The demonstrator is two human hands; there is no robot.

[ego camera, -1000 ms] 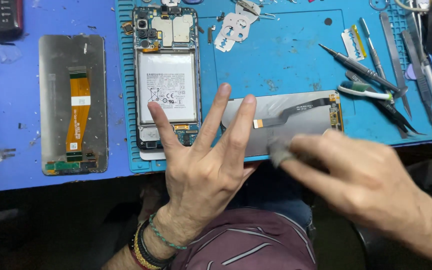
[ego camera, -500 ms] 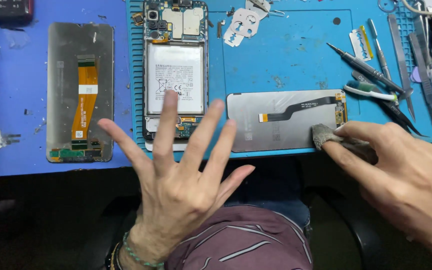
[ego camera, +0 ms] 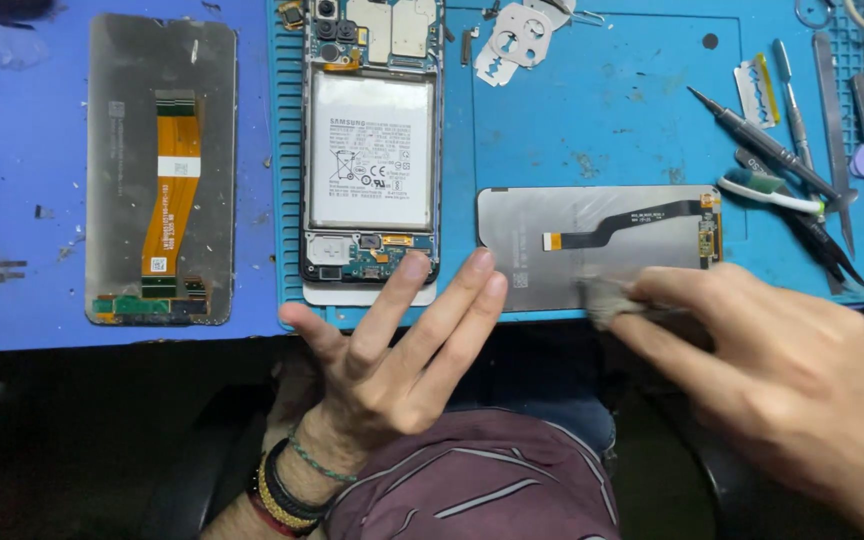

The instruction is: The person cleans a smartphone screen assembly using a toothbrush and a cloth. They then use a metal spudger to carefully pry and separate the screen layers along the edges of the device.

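Note:
My right hand [ego camera: 782, 370] pinches a small grey cloth [ego camera: 607, 297] and presses it on the lower edge of a grey phone screen panel [ego camera: 592, 245] that lies face down with a black flex cable on it. My left hand [ego camera: 392, 350] is spread flat, fingers apart. Its fingertips rest at the left end of that panel and on the bottom of an opened phone [ego camera: 372, 150] with its white battery showing.
A second screen panel [ego camera: 162, 170] with an orange flex cable lies at the left on the blue surface. Screwdriver [ego camera: 762, 140], tweezers and other tools [ego camera: 832, 150] lie at the right of the blue mat [ego camera: 602, 120]. Small metal shields [ego camera: 512, 40] sit at the top.
My right hand has slid the cloth leftwards along the panel's lower edge, from its right end. My left hand stays spread, its fingers angled more to the right, at the panel's left end.

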